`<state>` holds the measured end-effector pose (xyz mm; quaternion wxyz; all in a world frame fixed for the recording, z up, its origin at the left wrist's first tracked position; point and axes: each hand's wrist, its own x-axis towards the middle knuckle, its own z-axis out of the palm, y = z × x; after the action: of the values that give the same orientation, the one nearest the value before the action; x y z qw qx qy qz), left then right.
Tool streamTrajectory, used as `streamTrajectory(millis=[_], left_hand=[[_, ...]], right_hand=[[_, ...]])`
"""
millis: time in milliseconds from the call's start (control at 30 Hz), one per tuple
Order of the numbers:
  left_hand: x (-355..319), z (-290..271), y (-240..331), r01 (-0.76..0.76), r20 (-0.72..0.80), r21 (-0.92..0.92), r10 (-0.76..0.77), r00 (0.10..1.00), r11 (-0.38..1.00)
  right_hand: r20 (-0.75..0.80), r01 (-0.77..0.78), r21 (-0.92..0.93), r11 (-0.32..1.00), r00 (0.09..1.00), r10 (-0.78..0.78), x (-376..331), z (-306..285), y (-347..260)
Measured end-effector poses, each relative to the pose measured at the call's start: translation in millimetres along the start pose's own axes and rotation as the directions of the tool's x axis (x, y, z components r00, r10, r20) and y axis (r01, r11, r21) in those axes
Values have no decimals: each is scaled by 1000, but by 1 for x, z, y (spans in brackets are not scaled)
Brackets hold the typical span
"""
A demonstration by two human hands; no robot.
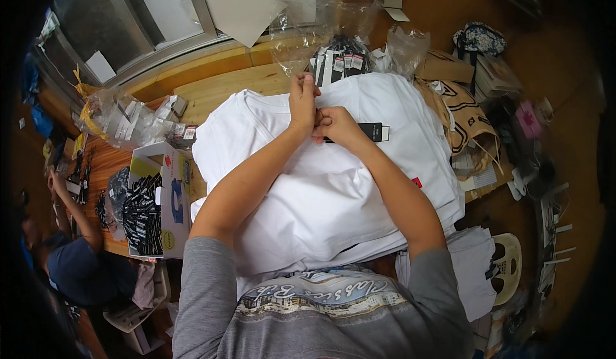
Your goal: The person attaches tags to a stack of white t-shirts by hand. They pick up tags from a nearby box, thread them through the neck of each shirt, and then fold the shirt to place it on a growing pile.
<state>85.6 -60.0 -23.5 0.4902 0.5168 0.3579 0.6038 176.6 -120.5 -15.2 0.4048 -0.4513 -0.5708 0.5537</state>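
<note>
A stack of white T-shirts point(314, 205) is spread in front of me, with the neckline of the top one at the upper left. Over its upper part my left hand point(303, 102) is raised, fingers curled together. Just right of it, my right hand point(340, 126) has its fingertips pinched close to the base of the left hand. Whatever either hand grips is too small or hidden to make out. A black hang tag point(372, 131) with a white end lies on the white cloth, partly covered by my right hand. A small red label point(417, 182) shows beside my right forearm.
A clear plastic bag of black-and-white tags point(340, 60) sits beyond the shirts. At left stand a box point(173, 192) filled with black tags and more plastic bags point(128, 118). A brown paper bag point(471, 115) is at right. Another person point(83, 263) works at far left.
</note>
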Motion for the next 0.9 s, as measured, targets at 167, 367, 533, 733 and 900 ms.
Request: streamTrajectory(millis=[167,367,533,733,900], left_hand=[[13,-14,23,-66,-69,29,68,995,997],[42,-186,45,-120,261,844,-204,944,522],[0,-253,60,223,5,798,-376,927,560],[-22,-266,70,125,-45,895,-193,980,427],[-31,-266,100,197,-60,863,-292,954,466]], right_hand=[[154,273,-353,895,960,-233,15,-30,-20],[-580,-398,-783,478,745,-330,23,-154,-46],[-536,-376,-796,474,801,-265,22,-161,-21],[-563,-436,-817,377,746,-356,38,-168,-4],[-550,-370,-821,435,715,-431,30,-158,-14]])
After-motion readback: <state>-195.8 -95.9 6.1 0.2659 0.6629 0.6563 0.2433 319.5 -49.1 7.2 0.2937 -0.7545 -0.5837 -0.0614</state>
